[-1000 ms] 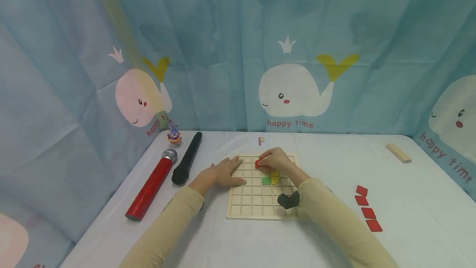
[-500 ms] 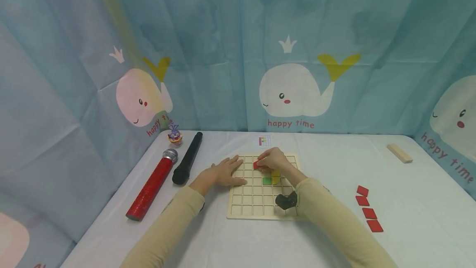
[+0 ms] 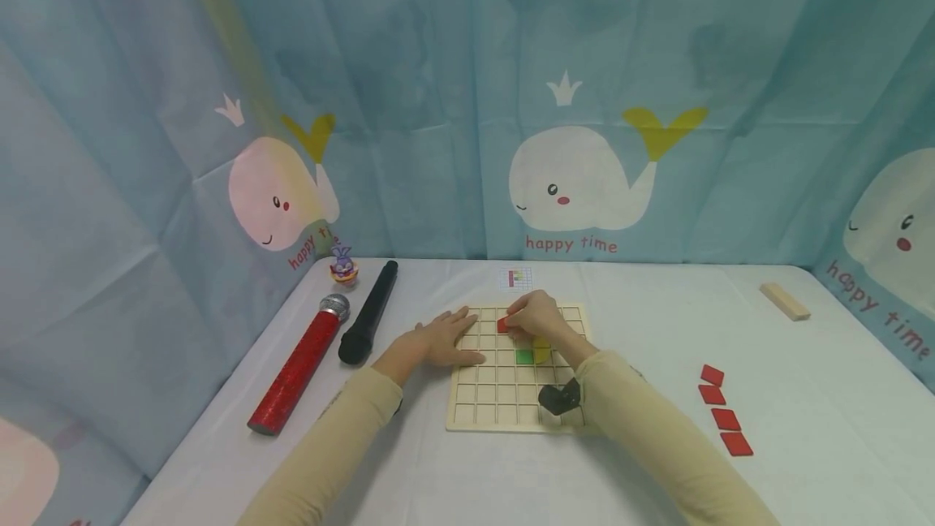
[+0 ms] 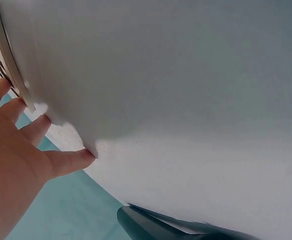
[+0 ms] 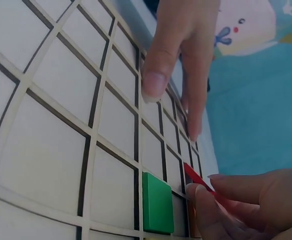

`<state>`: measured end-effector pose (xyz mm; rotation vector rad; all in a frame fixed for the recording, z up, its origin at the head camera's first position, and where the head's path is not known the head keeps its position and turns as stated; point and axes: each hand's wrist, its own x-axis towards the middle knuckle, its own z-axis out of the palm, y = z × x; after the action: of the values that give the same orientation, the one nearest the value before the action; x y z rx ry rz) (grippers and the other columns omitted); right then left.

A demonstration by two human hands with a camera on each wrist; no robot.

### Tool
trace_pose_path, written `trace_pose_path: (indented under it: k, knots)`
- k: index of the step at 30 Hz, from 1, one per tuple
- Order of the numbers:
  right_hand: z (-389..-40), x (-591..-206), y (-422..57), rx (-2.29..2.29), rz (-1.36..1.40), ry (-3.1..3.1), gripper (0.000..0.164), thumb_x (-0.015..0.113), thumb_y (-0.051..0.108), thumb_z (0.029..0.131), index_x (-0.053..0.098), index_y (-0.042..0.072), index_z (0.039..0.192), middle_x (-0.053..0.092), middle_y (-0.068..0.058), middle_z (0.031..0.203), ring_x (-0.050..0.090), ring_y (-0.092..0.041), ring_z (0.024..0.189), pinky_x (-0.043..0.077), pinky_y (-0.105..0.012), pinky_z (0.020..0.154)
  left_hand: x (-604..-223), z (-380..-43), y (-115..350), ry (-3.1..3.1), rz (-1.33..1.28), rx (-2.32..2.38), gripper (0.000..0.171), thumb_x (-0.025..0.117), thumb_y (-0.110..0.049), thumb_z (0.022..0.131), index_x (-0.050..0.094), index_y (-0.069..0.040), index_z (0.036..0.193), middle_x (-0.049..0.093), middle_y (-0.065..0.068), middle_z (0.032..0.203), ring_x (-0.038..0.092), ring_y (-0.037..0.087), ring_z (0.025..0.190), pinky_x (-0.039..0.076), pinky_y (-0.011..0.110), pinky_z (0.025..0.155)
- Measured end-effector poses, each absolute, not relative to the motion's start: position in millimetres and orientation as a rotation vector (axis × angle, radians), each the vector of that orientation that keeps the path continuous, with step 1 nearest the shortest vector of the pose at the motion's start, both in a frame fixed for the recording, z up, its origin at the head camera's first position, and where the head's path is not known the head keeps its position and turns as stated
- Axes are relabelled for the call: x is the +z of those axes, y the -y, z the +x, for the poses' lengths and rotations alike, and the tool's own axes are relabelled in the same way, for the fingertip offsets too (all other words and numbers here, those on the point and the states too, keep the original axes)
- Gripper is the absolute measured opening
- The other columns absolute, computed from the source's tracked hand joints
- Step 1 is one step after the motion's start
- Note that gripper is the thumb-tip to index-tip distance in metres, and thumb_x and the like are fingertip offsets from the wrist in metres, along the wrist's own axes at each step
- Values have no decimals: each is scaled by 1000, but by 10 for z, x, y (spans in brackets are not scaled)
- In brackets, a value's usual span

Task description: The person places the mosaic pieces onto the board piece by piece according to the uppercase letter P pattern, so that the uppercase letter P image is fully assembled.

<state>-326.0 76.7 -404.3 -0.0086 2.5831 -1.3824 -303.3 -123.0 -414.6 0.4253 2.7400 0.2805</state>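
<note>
A wooden grid board (image 3: 485,416) lies flat in the middle of the table. My left hand (image 3: 441,339) rests on its left edge with fingers spread. In the left wrist view the fingers (image 4: 34,131) lie by the board's rim. My right hand (image 3: 539,316) pinches a red tile (image 3: 501,325) over the upper middle squares. The right wrist view has that red tile (image 5: 198,180) tilted between thumb and fingers. A green tile (image 3: 524,356) sits in a square, with a yellow piece (image 3: 541,350) beside it. The right hand partly hides the squares near it.
Several red tiles (image 3: 726,420) lie in a column to the right. A wooden block (image 3: 785,301) is farther back. Two microphones, red (image 3: 299,368) and black (image 3: 370,311), and a small figurine (image 3: 342,267) stand left. A patterned card (image 3: 516,278) lies behind the board.
My right wrist and forearm have shifted slightly to the left, and the pinched red tile has moved a little left and tilted differently. The left hand stays in place.
</note>
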Motion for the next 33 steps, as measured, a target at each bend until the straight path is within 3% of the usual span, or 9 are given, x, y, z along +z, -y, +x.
trace_pose_path:
  k: [15, 27, 33]
  knots:
    - [-3285, -4033, -860, -1425, 16, -2569, 20, 65, 14, 90, 71, -3, 99, 68, -8, 74, 66, -17, 64, 54, -27, 63, -4103, -2998, 1223, -2731, 432, 286, 89, 53, -69, 84, 24, -20, 153, 13, 2, 159, 11, 28, 143, 13, 65, 106]
    - [-3344, -4012, -1282, -1595, -250, -2378, 37, 58, 22, 97, 60, -6, 120, 64, -22, 105, 66, -25, 89, 54, -34, 79, -4133, -3026, 1224, -2734, 437, 273, 87, 54, -65, 85, 23, -21, 153, 12, 2, 159, 11, 28, 143, 14, 66, 105]
    - [-3376, -4016, -1519, -1530, -272, -2365, 46, 56, 33, 97, 58, -2, 126, 63, -17, 111, 62, -25, 98, 53, -33, 83, -4134, -3034, 1230, -2736, 440, 270, 88, 54, -66, 85, 23, -21, 153, 12, 2, 159, 11, 28, 143, 14, 66, 105]
